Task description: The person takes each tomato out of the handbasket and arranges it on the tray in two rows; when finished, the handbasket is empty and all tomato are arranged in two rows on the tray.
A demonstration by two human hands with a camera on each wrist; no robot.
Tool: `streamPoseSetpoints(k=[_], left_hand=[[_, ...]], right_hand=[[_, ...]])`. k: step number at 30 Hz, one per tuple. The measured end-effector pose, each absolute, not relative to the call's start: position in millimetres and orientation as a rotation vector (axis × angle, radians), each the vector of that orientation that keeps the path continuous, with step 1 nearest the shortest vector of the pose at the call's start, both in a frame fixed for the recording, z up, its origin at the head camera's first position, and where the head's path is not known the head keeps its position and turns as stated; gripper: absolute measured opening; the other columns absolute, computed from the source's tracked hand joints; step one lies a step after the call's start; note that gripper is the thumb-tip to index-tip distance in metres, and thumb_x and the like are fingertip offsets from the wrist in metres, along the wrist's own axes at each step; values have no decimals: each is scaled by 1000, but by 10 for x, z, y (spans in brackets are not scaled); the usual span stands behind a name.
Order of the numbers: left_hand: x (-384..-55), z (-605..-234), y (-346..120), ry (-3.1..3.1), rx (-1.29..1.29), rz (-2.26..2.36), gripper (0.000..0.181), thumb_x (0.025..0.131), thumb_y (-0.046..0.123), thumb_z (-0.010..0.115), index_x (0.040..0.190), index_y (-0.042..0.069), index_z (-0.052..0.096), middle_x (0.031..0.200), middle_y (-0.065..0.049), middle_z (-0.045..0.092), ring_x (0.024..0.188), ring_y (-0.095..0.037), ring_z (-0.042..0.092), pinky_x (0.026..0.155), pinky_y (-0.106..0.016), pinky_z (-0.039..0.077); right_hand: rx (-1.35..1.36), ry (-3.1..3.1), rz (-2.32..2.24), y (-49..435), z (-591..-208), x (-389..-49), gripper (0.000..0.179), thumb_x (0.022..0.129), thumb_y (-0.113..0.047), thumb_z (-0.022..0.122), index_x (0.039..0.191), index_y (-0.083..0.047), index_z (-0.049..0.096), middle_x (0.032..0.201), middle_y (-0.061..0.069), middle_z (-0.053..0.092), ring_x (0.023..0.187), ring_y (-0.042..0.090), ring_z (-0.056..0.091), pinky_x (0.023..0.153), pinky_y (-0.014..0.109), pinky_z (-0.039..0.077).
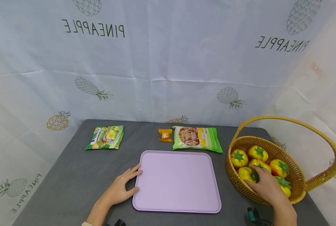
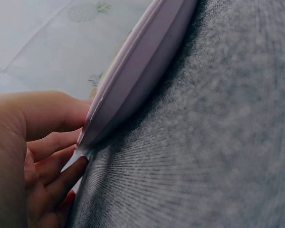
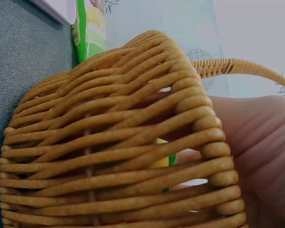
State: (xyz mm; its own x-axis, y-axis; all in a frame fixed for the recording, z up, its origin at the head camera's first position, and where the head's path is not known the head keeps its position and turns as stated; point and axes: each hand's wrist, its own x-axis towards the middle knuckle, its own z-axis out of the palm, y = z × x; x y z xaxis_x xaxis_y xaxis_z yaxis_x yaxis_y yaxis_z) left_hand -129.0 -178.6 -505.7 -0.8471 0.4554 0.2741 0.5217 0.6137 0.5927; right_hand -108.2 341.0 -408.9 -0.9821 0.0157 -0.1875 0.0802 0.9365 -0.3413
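On the left edge of the lilac tray (image 1: 177,182) rests my left hand (image 1: 118,190), with fingers spread and tips touching the rim. Close up in the left wrist view, the thumb and fingers (image 2: 54,111) meet the tray's side (image 2: 137,71). My right hand (image 1: 265,185) reaches into a wicker basket (image 1: 299,185) and holds a yellow persimmon (image 1: 246,174) between thumb and fingers. Several more persimmons (image 1: 239,158) with green leafy tops lie around it. The basket's woven wall (image 3: 109,142) hides most of that hand in the right wrist view.
Behind the tray lie a green snack bag (image 1: 197,138) and a small orange packet (image 1: 165,135). Another green and yellow bag (image 1: 107,137) is at the back left. The basket's tall handle (image 1: 295,119) arches up on the right. A pineapple-print curtain (image 1: 168,62) hangs behind the grey table.
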Motion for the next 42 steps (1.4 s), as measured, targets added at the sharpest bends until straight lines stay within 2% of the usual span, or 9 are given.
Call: streamPoseSetpoints(k=[11, 20, 29, 34, 42], left_hand=[[-1291, -5052, -1785, -2742, -814, -1055, 54, 79, 20, 69, 131, 17, 58, 149, 1, 42, 132, -26, 46, 103, -56, 38], [-1280, -5058, -1779, -2734, -823, -1056, 54, 78, 19, 69, 131, 17, 58, 148, 0, 43, 131, -25, 47, 103, -56, 38], [-1334, -5064, -1783, -2698, -840, -1049, 53, 80, 21, 69, 131, 17, 58, 147, -2, 44, 131, -26, 47, 102, -56, 38], [-1356, -5057, -1789, -2693, -847, -1061, 52, 82, 22, 67, 132, 17, 57, 148, -2, 43, 131, -31, 46, 102, -59, 38], [-1321, -5054, -1787, -2742, -827, -1057, 53, 82, 23, 67, 133, 18, 56, 149, -2, 41, 132, -31, 45, 103, -59, 37]], right_hand=[[100, 2880, -514, 3429, -4087, -1089, 83, 83, -48, 65, 133, 14, 42, 129, 46, 37, 113, 62, 39, 83, 65, 43], [82, 2900, -587, 3445, -4027, -1013, 83, 88, -50, 58, 135, 15, 38, 131, 46, 35, 115, 62, 38, 82, 67, 42], [65, 2958, -649, 3425, -3943, -1022, 83, 90, -48, 57, 141, 11, 29, 135, 44, 31, 116, 61, 35, 85, 71, 36], [98, 2993, -703, 3395, -3891, -998, 81, 90, -47, 57, 144, 7, 27, 135, 45, 27, 114, 62, 35, 81, 72, 36], [103, 3096, -831, 3280, -3852, -945, 77, 88, -42, 63, 145, 0, 32, 133, 42, 31, 111, 58, 37, 77, 71, 36]])
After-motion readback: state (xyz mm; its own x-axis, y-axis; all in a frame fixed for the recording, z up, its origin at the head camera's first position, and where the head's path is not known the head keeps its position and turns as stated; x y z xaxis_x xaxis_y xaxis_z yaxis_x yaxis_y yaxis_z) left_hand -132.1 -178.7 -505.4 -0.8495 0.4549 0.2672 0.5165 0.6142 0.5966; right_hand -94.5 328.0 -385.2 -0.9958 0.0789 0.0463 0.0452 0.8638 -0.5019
